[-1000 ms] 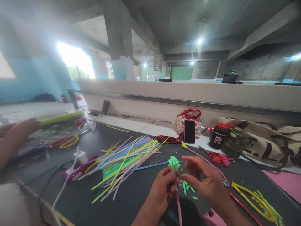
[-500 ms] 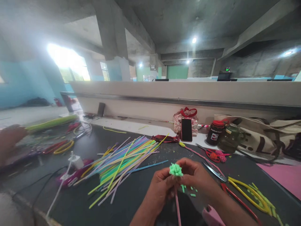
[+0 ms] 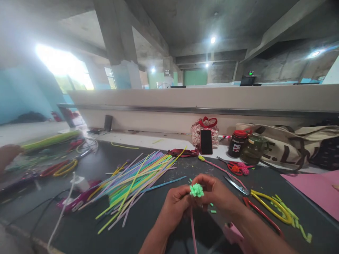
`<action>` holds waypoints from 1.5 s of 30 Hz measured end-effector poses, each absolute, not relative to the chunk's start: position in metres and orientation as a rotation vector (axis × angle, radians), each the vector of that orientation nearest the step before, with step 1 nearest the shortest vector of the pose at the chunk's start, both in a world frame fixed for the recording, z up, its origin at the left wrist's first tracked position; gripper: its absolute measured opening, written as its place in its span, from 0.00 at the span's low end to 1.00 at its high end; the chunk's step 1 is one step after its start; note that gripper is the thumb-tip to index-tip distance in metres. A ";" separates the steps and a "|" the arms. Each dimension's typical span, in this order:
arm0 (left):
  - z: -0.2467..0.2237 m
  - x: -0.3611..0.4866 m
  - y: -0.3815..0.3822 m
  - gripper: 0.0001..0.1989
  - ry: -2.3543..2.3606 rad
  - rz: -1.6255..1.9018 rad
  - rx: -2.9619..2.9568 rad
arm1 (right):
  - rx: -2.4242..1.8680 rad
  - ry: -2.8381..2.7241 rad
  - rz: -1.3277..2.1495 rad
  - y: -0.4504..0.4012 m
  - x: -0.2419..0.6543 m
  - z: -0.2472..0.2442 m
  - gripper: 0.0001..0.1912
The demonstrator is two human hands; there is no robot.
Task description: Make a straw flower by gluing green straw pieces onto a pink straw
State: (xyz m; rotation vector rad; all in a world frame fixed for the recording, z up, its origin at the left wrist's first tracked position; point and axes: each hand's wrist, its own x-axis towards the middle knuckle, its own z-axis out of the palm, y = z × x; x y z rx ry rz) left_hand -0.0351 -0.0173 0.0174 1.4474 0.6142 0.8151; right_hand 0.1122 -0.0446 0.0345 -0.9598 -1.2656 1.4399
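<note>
A pipe-cleaner flower (image 3: 196,190) with a fluffy mint-green head and a long pink stem (image 3: 193,229) is held low at the centre. My left hand (image 3: 177,200) pinches it just under the head from the left. From the other side, the fingers of my right hand (image 3: 212,192) close round the head and its base. Fingertips beneath the head are partly hidden. Small cut green bits (image 3: 213,211) lie on the dark table under my right hand. Scissors with yellow and red handles (image 3: 270,204) lie to the right of that hand.
Many coloured pipe cleaners (image 3: 140,180) spread left of my hands. Behind stand a phone (image 3: 206,142), a red-lidded jar (image 3: 237,144), a green bottle (image 3: 253,150) and a canvas bag (image 3: 288,144). Pink paper (image 3: 315,192) lies right. Another person's hand (image 3: 10,155) is at far left.
The view has shifted slightly, so most things sit a little further left and higher. Both hands keep hold of the flower, with its green head turned slightly between the fingers.
</note>
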 end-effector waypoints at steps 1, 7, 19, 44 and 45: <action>0.017 -0.034 -0.017 0.12 0.626 0.816 1.428 | -0.957 -1.269 1.413 -0.045 0.110 0.034 0.12; 0.015 -0.027 -0.015 0.12 0.584 0.906 1.083 | -1.046 -1.445 1.303 -0.046 0.110 0.039 0.23; 0.007 -0.023 -0.017 0.10 0.556 0.631 1.168 | -1.044 -1.594 1.424 -0.044 0.139 0.051 0.26; -0.002 -0.020 -0.013 0.15 0.304 0.337 0.672 | -0.936 -1.667 1.314 -0.039 0.140 0.051 0.12; -0.002 -0.019 -0.013 0.14 0.302 0.336 0.672 | -0.941 -1.684 1.289 -0.039 0.140 0.051 0.12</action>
